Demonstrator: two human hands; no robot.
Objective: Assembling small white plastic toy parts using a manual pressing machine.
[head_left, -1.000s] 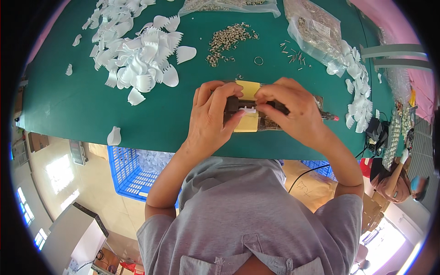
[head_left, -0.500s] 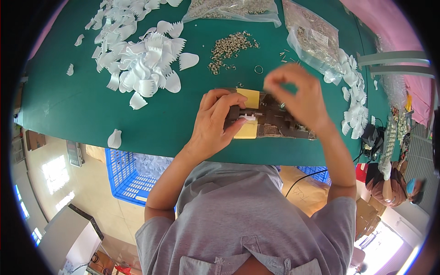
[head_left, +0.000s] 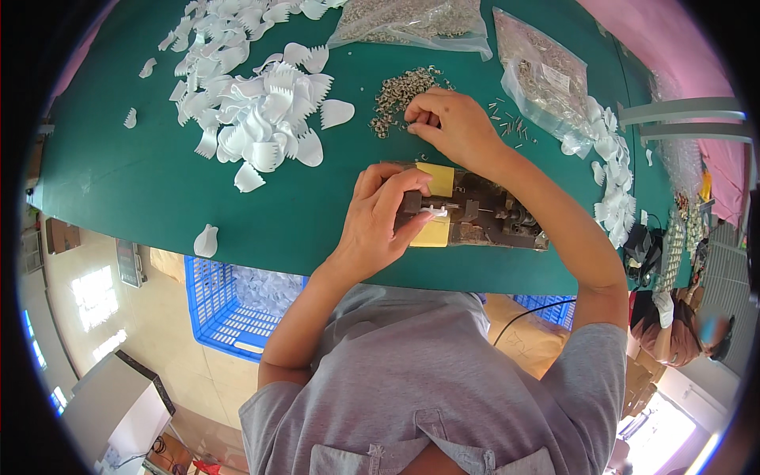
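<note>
My left hand (head_left: 375, 214) is closed at the left end of a dark metal jig (head_left: 484, 226) wrapped with yellow tape (head_left: 436, 177). Between thumb and fingers it grips a small white plastic piece (head_left: 435, 211), mostly covered by the hand and the jig. My right hand (head_left: 457, 127) is beyond the jig, at the near right edge of a heap of small metal springs (head_left: 400, 95). Its fingers are curled in a pinch, and whatever they hold is hidden. Several thin metal pins (head_left: 516, 129) lie to the right of this hand.
White toothed plastic pieces (head_left: 273, 119) are heaped at left, with more (head_left: 613, 202) at right. Clear bags of metal parts (head_left: 412, 20) (head_left: 546, 75) lie at the far side. A blue crate (head_left: 229, 313) stands below the table's near edge. Grey bars (head_left: 689, 111) jut in at right.
My right hand has moved left and away from me, from above the jig to the heap of springs. The left hand stays at the jig with the white piece.
</note>
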